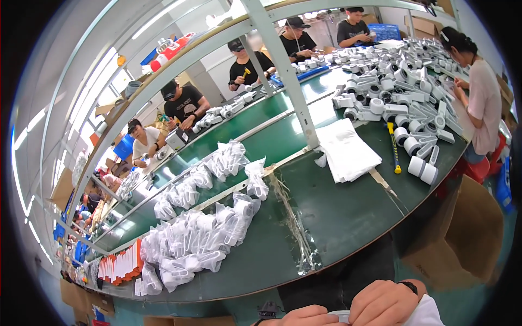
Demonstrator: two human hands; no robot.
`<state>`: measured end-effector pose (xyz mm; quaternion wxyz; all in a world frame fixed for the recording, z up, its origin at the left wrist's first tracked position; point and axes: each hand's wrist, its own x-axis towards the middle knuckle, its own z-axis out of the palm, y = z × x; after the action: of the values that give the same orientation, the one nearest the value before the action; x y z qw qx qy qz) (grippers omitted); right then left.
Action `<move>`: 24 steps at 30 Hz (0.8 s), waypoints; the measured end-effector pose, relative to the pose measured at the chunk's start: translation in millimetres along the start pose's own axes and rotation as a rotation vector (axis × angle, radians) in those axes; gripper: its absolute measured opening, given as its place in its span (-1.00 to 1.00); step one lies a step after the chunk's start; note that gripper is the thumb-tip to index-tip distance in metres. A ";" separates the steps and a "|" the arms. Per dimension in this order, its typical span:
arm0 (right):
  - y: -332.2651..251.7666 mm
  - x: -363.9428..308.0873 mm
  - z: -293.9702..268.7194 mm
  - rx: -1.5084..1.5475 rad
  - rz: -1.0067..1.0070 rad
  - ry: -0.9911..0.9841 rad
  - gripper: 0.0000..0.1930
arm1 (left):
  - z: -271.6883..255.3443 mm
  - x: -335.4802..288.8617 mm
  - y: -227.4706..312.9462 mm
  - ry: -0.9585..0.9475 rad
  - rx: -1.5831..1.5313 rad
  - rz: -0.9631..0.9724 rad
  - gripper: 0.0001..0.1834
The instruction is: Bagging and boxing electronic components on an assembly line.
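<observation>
"Whitish, smooth-edged piece (341,313), mostly hidden, sits between your two bare hands, on the near side of the bench."

"How do you hold them?"

"Your left hand (309,316) and right hand (383,304) are close together, fingers bent; whether either pinches the piece, I cannot tell."

"And before you?"

"Translucent-bagged, pale plastic parts (190,239) crowd the dark green worktop (348,217); right of them, a yellow-and-black-handled hammer (395,149) lies near loose grey-and-white plastic parts (389,89)."
</observation>
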<state>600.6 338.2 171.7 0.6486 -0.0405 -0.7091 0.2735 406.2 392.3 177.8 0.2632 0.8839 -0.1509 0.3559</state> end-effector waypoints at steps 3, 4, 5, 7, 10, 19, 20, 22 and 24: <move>-7.1 2.4 1.1 -0.028 0.008 0.003 -0.88 | -4.0 7.7 0.1 0.020 0.043 0.048 -0.79; -5.1 3.1 1.1 -0.015 0.003 -0.004 -0.88 | -4.4 5.5 -0.6 0.033 0.072 0.052 -0.79; -4.0 3.5 0.9 -0.025 0.009 -0.005 -0.89 | -4.6 4.2 -1.1 0.046 0.099 0.058 -0.79; -1.9 6.2 3.5 -0.009 0.003 -0.024 -0.89 | -7.0 5.6 6.6 0.063 0.138 0.036 -0.80; 7.4 10.6 8.4 0.050 0.011 -0.053 -0.90 | -14.3 -1.6 -6.9 0.065 0.242 0.179 -0.81; 43.9 20.8 36.2 0.228 0.068 -0.239 -0.84 | -6.7 -48.4 22.8 0.361 0.193 0.051 -0.85; 50.1 23.1 41.8 0.280 0.080 -0.262 -0.84 | -7.6 -54.3 31.1 0.386 0.230 0.013 -0.85; 61.2 26.4 53.7 0.330 0.078 -0.317 -0.82 | -13.8 -63.5 44.9 0.385 0.301 -0.026 -0.84; 71.1 27.9 67.7 0.417 0.085 -0.345 -0.81 | -18.3 -78.2 58.1 0.317 0.339 -0.065 -0.84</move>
<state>511.3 387.3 164.8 0.5005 0.1115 -0.7351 0.4436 315.0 361.6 154.3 0.1424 0.8530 -0.0173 0.5018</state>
